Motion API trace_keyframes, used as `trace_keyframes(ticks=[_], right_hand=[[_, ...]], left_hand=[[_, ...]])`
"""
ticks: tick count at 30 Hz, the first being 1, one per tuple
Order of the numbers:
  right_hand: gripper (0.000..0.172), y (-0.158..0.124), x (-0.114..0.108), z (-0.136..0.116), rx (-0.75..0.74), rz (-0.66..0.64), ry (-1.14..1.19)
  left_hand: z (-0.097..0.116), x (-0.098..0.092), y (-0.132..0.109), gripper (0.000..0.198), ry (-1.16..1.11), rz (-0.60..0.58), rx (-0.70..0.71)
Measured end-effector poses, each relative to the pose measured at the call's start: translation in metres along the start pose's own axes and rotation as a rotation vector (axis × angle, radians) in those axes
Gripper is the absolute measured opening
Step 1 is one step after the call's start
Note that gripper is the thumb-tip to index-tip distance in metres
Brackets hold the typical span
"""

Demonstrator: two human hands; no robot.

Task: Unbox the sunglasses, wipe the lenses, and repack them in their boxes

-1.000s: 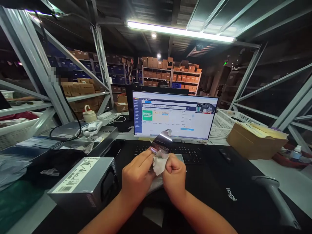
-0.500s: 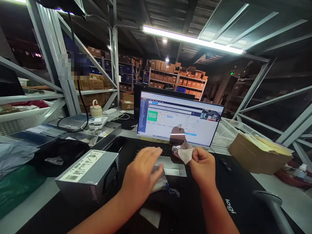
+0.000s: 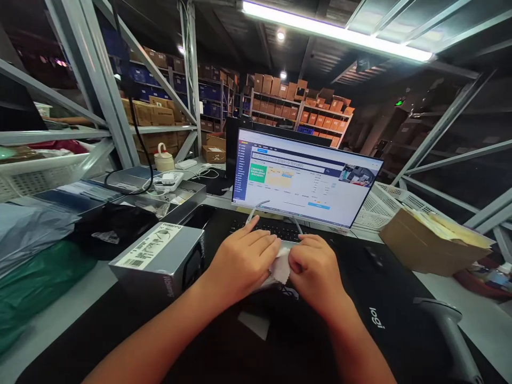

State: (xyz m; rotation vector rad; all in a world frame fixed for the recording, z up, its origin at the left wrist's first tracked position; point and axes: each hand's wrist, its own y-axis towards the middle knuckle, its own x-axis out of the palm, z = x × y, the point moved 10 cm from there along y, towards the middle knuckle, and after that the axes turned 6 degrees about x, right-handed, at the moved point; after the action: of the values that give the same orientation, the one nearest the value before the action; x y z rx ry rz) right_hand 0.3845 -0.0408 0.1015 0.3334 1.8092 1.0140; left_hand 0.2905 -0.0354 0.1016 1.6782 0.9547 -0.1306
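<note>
My left hand (image 3: 244, 261) is closed, fingers bent, on what looks like a pair of glasses. Two thin grey temples (image 3: 296, 225) stick up beyond my hands; the frame and lenses are hidden behind my fingers. My right hand (image 3: 316, 269) is curled around a pale cleaning cloth (image 3: 281, 266) with a zigzag edge, which hangs between both hands and touches the left fingertips. Under the hands lies a pouch with dark printing (image 3: 290, 292), mostly covered. Left of them stands a grey product box (image 3: 160, 258) with a white label.
A monitor (image 3: 296, 186) stands behind a black keyboard (image 3: 276, 229). At right are a cardboard box (image 3: 424, 248) with yellow envelopes and a grey handheld scanner (image 3: 444, 314). A white slip (image 3: 254, 324) lies on the black desk mat (image 3: 372, 282). Plastic bags (image 3: 44, 298) lie at left.
My left hand, held apart with fingers spread before, has closed in beside the right hand. The cloth has come down between them, and the grey temples now show. The view has tilted down slightly.
</note>
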Motion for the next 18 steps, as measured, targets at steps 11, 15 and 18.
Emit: trace_keyframes(ticks=[11, 15, 18], right_hand=[[0.034, -0.002, 0.021, 0.024, 0.013, -0.428, 0.381], [0.035, -0.011, 0.007, 0.037, 0.009, -0.599, 0.553], [0.033, -0.013, 0.011, 0.034, 0.019, -0.600, 0.492]], left_hand=[[-0.021, -0.005, -0.005, 0.027, -0.204, 0.073, -0.009], [-0.023, -0.013, -0.002, 0.028, -0.277, 0.085, -0.095], [-0.012, -0.006, 0.000, 0.024, -0.286, 0.052, -0.108]])
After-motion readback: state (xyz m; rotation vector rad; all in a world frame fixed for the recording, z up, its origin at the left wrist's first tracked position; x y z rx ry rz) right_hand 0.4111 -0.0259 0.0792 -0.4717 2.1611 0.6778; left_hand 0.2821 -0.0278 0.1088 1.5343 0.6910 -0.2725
